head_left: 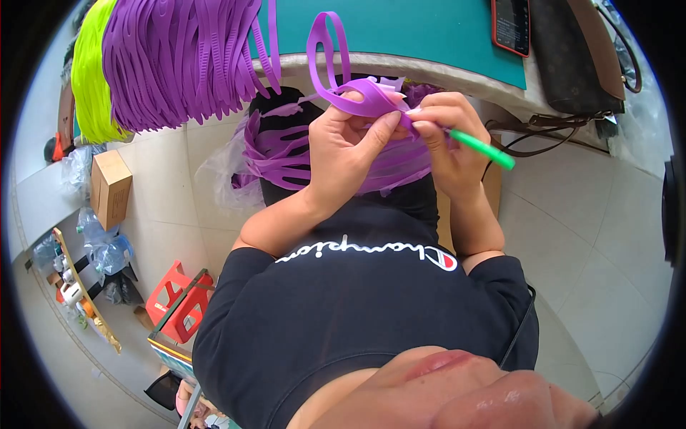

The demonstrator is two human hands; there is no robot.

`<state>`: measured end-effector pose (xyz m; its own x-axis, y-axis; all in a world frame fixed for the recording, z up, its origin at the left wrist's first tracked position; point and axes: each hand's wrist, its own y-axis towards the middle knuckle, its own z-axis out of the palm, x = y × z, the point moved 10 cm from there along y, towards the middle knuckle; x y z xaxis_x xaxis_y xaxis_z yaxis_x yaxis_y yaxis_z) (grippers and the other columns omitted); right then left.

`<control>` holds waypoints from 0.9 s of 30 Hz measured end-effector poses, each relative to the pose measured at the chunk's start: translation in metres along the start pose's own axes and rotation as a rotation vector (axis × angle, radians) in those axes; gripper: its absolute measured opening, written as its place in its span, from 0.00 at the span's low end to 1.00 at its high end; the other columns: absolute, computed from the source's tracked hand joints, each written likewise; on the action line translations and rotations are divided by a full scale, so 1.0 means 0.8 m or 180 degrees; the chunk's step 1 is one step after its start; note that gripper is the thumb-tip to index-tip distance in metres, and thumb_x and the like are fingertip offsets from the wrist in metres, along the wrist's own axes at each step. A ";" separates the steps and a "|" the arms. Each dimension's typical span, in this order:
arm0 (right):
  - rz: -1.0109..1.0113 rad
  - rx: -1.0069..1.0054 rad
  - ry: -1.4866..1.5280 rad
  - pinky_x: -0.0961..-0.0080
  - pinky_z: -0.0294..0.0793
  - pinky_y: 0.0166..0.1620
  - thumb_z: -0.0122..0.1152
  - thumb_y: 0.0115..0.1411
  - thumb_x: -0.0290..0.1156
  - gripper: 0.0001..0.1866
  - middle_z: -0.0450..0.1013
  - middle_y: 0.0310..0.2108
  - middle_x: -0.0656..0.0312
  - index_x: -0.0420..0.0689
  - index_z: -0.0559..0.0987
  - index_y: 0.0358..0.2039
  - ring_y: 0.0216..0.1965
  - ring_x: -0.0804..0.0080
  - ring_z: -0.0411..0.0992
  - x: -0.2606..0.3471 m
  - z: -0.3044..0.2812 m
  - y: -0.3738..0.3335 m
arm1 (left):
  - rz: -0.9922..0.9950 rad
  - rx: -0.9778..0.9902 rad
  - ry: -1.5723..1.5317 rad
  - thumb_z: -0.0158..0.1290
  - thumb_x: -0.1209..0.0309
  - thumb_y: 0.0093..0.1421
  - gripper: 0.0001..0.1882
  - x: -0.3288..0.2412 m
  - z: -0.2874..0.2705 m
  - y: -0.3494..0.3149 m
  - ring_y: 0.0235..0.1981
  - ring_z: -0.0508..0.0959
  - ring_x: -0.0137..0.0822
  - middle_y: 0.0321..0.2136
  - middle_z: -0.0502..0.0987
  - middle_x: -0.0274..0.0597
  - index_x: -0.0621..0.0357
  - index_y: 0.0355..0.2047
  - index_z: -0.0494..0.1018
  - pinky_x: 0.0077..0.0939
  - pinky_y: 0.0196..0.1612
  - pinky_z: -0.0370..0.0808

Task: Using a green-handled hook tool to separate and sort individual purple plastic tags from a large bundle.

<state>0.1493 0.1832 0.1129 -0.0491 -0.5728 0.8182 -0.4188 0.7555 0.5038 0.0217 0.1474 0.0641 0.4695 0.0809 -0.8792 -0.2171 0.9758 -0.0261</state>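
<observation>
My left hand [339,157] pinches a purple rubber strap [364,104], with its long loop rising above the fingers. Close beside it, my right hand [457,139] grips a slim tool with a bright green handle [489,150]. The tool's working end meets the strap between both hands; the fingers hide its tip. Below them, more purple straps [275,161] lie in a clear plastic bag on my lap. To the left, a thick row of purple straps [179,61] hangs over the table edge, beside a bundle of yellow-green straps [93,79].
A table with a green mat [421,36] stands ahead of me. On its right lie a phone [511,25] in a red case and a dark brown bag [579,57]. A cardboard box [111,189] and a red plastic stool [175,300] are on the floor at left.
</observation>
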 end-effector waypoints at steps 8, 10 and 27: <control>-0.0673 -0.1308 -0.1017 0.75 0.78 0.42 0.56 0.61 0.21 0.05 0.78 0.35 0.52 0.34 0.77 0.37 0.37 0.67 0.77 -0.024 -0.081 -0.009 | -0.1293 0.0480 -0.0137 0.58 0.78 0.57 0.21 0.023 -0.024 -0.023 0.30 0.80 0.29 0.34 0.77 0.40 0.66 0.50 0.70 0.20 0.35 0.79; -0.0542 -0.1487 -0.1152 0.76 0.79 0.42 0.56 0.62 0.21 0.05 0.78 0.35 0.52 0.33 0.77 0.37 0.37 0.68 0.77 -0.048 -0.107 -0.012 | -0.2079 0.0826 -0.0194 0.59 0.79 0.55 0.22 0.035 -0.036 -0.051 0.28 0.79 0.29 0.33 0.77 0.40 0.67 0.51 0.70 0.20 0.34 0.79; 0.1316 -0.0929 -0.0601 0.88 0.60 0.28 0.57 0.63 0.28 0.07 0.71 0.26 0.63 0.36 0.78 0.34 0.24 0.83 0.62 -0.094 -0.164 -0.048 | -0.0006 0.0450 -0.0074 0.51 0.71 0.59 0.17 -0.122 -0.148 -0.039 0.37 0.75 0.35 0.31 0.74 0.44 0.71 0.45 0.70 0.24 0.37 0.71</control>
<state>0.2882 0.2390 0.0688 -0.3298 -0.2357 0.9141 -0.0619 0.9716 0.2282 -0.1185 0.0848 0.0944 0.4898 0.0821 -0.8680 -0.0942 0.9947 0.0409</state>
